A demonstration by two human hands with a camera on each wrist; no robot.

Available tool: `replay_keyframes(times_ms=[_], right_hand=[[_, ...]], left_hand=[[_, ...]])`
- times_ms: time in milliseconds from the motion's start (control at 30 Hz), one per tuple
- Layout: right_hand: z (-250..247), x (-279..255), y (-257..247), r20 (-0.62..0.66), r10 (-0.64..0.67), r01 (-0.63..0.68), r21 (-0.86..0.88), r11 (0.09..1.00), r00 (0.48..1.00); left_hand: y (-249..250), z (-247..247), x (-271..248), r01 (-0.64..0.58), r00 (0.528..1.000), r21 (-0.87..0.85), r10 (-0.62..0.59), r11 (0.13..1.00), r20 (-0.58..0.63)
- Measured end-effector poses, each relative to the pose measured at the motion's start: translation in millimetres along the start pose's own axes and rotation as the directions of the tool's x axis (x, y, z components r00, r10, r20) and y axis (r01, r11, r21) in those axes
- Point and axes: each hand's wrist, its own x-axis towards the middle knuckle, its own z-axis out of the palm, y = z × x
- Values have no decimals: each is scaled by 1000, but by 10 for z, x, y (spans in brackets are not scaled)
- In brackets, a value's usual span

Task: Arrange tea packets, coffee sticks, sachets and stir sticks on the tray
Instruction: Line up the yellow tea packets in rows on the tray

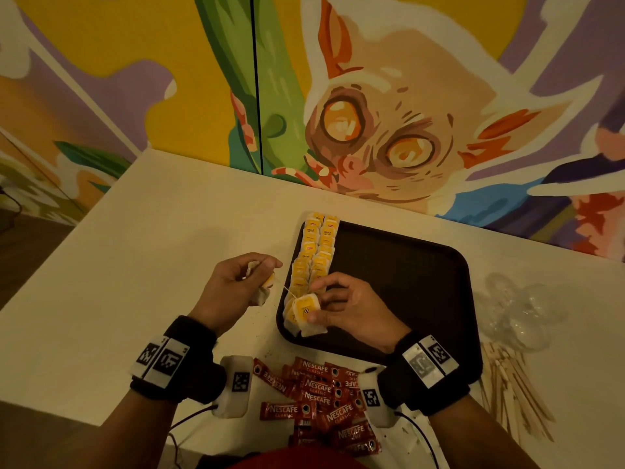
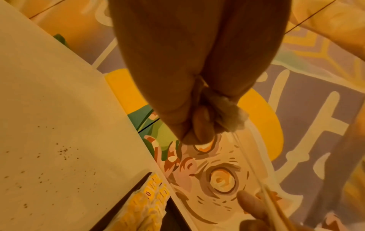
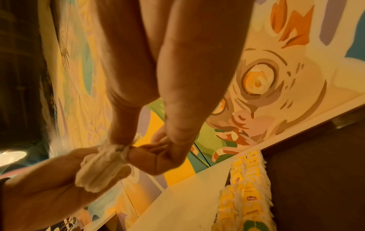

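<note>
A dark brown tray (image 1: 416,275) lies on the white table (image 1: 142,252). Two rows of yellow-tagged tea packets (image 1: 316,252) run along its left rim, also seen in the left wrist view (image 2: 146,203) and the right wrist view (image 3: 247,195). My right hand (image 1: 324,301) pinches a small stack of tea packets (image 1: 304,311) over the tray's near left corner; the right wrist view shows this white bundle (image 3: 100,170) edge-on. Left of the tray, my left hand (image 1: 260,275) grips crumpled tea packets (image 1: 262,294), white paper (image 2: 227,115) between its fingertips. A thin string (image 1: 287,292) runs between the two hands.
Red coffee sticks (image 1: 321,397) lie heaped near the table's front edge between my wrists. Wooden stir sticks (image 1: 514,394) are piled right of the tray, with a crumpled clear plastic bag (image 1: 521,309) behind them. A painted wall (image 1: 372,113) borders the table's far side.
</note>
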Motion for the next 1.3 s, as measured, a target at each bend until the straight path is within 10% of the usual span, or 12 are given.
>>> replay_keyframes(times_ms=[800,1300], right_hand=[[97,24,-21,-250,-341,355,12,935,906],[89,-110,-180,-73,-325,323,-42,945,943]], left_hand=[[81,103,-106,-293,938,206,239,934,249],[94,49,-63,-528,847,338,451,779,281]])
